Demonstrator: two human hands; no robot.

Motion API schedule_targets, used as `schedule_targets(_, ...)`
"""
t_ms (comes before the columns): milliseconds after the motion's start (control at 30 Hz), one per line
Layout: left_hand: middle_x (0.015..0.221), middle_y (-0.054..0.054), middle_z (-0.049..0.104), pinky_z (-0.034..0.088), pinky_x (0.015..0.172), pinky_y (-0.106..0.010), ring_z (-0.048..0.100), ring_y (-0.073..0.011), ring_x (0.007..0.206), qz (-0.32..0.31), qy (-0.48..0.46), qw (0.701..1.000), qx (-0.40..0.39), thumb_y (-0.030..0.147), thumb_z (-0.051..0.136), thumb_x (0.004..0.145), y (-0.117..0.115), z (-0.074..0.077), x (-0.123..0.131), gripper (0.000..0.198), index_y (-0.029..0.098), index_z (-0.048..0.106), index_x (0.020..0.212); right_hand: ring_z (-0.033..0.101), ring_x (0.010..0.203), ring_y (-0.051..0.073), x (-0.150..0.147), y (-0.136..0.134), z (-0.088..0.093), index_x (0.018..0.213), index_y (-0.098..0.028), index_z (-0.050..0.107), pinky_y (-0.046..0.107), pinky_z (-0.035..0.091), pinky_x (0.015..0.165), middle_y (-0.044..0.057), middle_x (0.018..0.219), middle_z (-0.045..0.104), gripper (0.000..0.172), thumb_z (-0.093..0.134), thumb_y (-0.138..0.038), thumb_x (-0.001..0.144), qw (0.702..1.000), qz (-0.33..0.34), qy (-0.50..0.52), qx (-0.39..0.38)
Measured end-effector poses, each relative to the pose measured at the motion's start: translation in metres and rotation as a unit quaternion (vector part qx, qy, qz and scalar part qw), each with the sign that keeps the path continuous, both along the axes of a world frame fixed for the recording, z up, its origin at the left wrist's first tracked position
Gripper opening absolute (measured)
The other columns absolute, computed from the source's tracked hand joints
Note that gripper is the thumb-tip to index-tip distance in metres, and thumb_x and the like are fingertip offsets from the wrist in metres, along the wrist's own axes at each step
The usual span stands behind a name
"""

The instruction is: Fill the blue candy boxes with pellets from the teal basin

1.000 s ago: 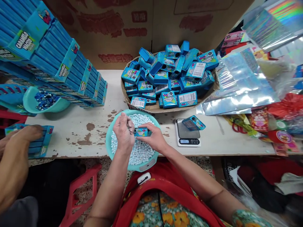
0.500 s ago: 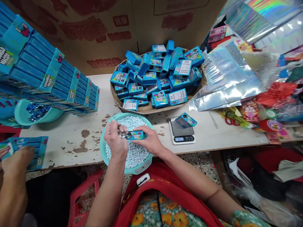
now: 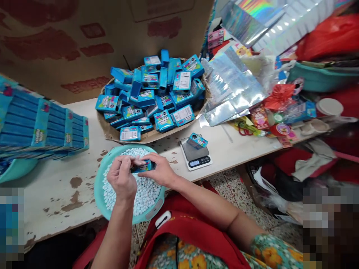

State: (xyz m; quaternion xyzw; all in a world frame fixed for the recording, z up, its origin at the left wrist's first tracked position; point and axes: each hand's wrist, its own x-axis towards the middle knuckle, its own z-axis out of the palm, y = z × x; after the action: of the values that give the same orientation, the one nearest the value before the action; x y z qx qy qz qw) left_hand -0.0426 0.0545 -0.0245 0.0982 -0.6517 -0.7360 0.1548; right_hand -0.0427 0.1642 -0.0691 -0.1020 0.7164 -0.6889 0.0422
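Note:
My right hand (image 3: 159, 170) grips a small blue candy box (image 3: 141, 167) over a teal bowl (image 3: 98, 186) filled with small pale blue-white candies (image 3: 141, 194). My left hand (image 3: 121, 178) is closed in a pinch at the box's left end, fingertips together; what they hold is too small to make out. Another small blue box (image 3: 197, 141) lies on a white digital scale (image 3: 195, 154) to the right of the bowl. Behind the bowl, a shallow round tray (image 3: 112, 134) is heaped with several of the same blue boxes (image 3: 153, 89).
Stacks of blue display cartons (image 3: 42, 127) stand at the left on the worn white table (image 3: 64, 175). Holographic foil bags (image 3: 232, 82) and mixed coloured packets (image 3: 280, 112) crowd the right. A cardboard wall (image 3: 84, 37) closes the back. A teal basin (image 3: 14, 170) peeks out under the stacks.
The view has swung right and the bowl sits further left in frame. My hands stay together on the small box over the candies. The other person's hand at the left is out of view.

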Motion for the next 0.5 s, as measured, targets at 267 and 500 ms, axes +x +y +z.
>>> schedule_targets(267, 0.052, 0.004, 0.046, 0.026, 0.039, -0.018, 0.035, -0.0072, 0.040, -0.085, -0.031, 0.996, 0.020, 0.030, 0.060, 0.081, 0.067, 0.000, -0.045, 0.013, 0.018, 0.061, 0.077, 0.064, 0.092, 0.020, 0.022, 0.084, -0.002, 0.098, -0.022, 0.069, 0.033, 0.050, 0.086, 0.003, 0.098, 0.066, 0.041, 0.084, -0.032, 0.061, 0.989, -0.124, -0.075, -0.006)
schedule_targets(500, 0.077, 0.000, 0.058, 0.034, 0.055, -0.024, 0.053, -0.0138, 0.058, -0.373, 0.004, 0.816, -0.443, 0.018, 0.068, 0.072, 0.146, -0.075, -0.080, 0.016, 0.026, 0.068, 0.086, 0.065, 0.086, 0.022, 0.085, 0.207, -0.019, 0.099, -0.023, 0.065, 0.037, 0.054, 0.079, 0.004, 0.098, 0.067, 0.036, 0.079, -0.033, 0.067, 0.952, -0.260, -0.146, 0.063)
